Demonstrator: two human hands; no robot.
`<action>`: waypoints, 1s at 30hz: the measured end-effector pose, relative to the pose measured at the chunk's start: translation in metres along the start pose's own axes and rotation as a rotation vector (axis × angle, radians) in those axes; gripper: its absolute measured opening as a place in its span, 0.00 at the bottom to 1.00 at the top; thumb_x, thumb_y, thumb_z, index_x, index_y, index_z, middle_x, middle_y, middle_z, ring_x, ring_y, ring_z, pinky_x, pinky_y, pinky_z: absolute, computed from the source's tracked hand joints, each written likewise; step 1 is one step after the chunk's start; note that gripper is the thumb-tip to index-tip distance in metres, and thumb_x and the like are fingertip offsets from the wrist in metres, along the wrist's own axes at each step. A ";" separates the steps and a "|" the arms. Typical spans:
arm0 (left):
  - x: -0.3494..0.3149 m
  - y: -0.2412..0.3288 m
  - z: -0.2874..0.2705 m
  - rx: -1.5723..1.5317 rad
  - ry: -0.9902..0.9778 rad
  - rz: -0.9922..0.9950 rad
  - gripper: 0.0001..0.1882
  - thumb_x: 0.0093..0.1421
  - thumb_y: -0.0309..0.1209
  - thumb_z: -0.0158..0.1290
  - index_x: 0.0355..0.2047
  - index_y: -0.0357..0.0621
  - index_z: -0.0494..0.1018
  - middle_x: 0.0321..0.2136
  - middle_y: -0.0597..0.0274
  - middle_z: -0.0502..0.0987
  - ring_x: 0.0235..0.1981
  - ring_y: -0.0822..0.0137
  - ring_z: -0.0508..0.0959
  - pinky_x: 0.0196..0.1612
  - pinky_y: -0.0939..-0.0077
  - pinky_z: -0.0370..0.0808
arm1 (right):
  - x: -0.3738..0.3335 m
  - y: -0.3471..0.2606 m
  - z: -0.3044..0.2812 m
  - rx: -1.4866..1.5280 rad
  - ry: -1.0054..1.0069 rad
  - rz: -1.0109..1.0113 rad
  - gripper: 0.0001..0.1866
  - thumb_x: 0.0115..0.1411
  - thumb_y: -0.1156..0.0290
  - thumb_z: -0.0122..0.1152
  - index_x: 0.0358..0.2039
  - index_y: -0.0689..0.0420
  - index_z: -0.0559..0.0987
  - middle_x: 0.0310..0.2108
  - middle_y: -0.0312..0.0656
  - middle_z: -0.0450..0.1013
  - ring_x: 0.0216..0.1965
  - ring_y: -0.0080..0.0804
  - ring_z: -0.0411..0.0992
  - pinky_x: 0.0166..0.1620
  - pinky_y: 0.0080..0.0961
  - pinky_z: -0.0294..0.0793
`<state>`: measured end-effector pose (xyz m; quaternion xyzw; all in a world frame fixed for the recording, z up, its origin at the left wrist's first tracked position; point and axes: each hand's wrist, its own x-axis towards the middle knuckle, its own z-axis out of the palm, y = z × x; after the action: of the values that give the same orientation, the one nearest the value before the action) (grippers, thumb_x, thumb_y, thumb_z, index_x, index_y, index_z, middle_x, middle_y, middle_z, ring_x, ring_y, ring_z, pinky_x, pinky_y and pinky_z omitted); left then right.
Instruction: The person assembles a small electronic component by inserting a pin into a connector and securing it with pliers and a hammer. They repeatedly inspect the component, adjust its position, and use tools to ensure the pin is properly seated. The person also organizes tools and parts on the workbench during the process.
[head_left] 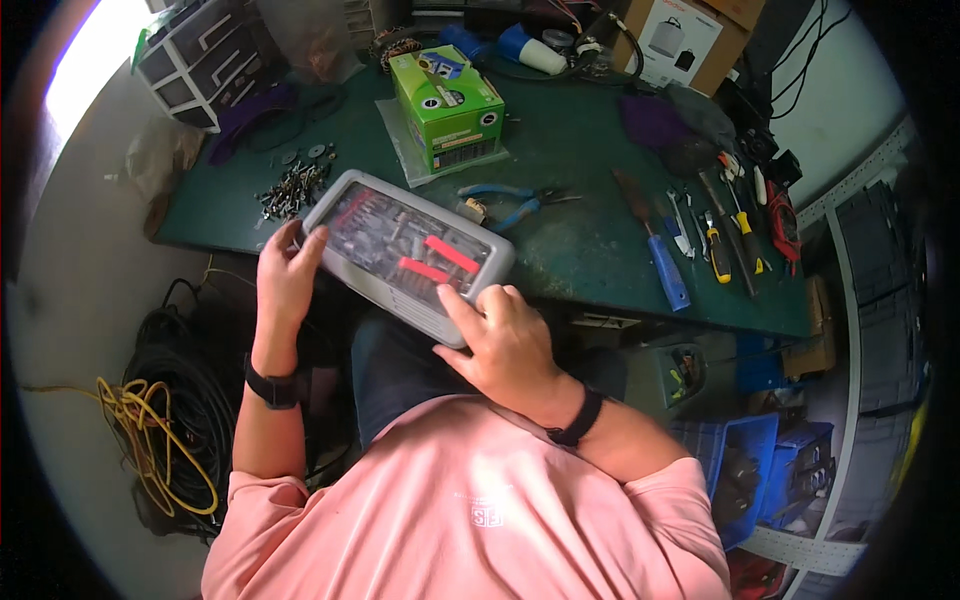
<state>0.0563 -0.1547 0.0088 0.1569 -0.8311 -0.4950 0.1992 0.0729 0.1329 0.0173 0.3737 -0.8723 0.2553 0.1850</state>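
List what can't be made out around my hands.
Head view:
Gray case: small contents blurred beneath its clear lid; underside turned away.
Left hand: some fingers hidden by the case and hand itself.
Metal hardware pile: pieces too small and heaped to count.
Green box: any contents hidden by its walls.

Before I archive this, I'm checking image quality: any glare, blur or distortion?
Head view: bright light washes out the upper-left edge; head view: the shelf frame bows near the black rim; head view: detail inside the case looks soft.
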 end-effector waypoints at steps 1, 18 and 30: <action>-0.012 0.012 0.005 0.010 -0.019 0.007 0.32 0.59 0.40 0.60 0.54 0.25 0.68 0.39 0.53 0.77 0.36 0.70 0.76 0.41 0.76 0.73 | -0.008 0.006 -0.001 -0.002 0.020 -0.003 0.36 0.40 0.61 0.76 0.53 0.52 0.75 0.31 0.40 0.63 0.33 0.39 0.66 0.33 0.33 0.70; -0.068 0.102 0.069 0.447 -0.344 0.793 0.46 0.31 0.35 0.73 0.55 0.40 0.69 0.56 0.43 0.65 0.59 0.42 0.64 0.60 0.53 0.63 | -0.089 0.059 -0.029 0.988 0.085 1.019 0.12 0.61 0.63 0.62 0.37 0.58 0.82 0.17 0.23 0.61 0.17 0.12 0.56 0.20 0.15 0.56; -0.064 0.096 0.100 0.570 -0.418 1.038 0.30 0.46 0.28 0.53 0.54 0.41 0.71 0.51 0.50 0.68 0.57 0.49 0.65 0.58 0.56 0.62 | -0.045 0.019 0.009 1.483 0.190 1.352 0.11 0.61 0.58 0.61 0.27 0.49 0.74 0.16 0.23 0.53 0.16 0.15 0.50 0.19 0.17 0.47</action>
<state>0.0571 -0.0045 0.0395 -0.3204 -0.9196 -0.1131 0.1972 0.0870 0.1644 -0.0190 -0.2007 -0.5039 0.8137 -0.2089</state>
